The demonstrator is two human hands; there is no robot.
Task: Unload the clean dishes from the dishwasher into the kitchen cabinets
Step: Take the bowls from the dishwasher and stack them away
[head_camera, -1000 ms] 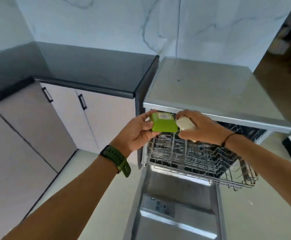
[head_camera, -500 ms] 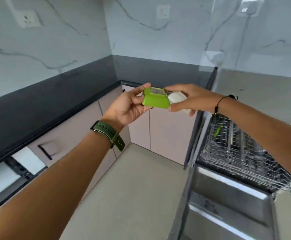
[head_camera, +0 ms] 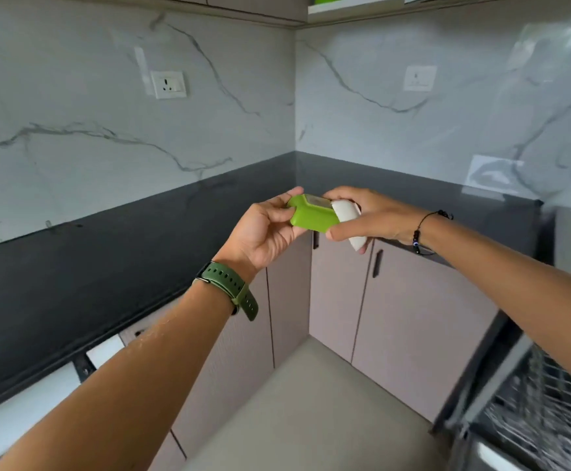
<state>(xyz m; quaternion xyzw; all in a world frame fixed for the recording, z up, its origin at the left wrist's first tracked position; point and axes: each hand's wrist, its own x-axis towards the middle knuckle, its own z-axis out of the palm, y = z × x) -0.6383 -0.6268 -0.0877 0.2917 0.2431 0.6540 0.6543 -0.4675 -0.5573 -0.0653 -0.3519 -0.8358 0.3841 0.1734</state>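
Above the inner corner of the black countertop (head_camera: 134,253), both hands hold two small dishes in mid-air. The left hand (head_camera: 263,232) pinches the green square dish (head_camera: 311,217) between thumb and curled fingers; the right hand (head_camera: 369,215) curls round the white dish (head_camera: 348,219), which touches the green one. The dishwasher rack (head_camera: 545,409) sits at lower right.

I see two bare, sleeveless forearms: a dark green perforated watch strap (head_camera: 229,289) circles my left wrist, a thin black beaded cord bracelet (head_camera: 423,232) the right.
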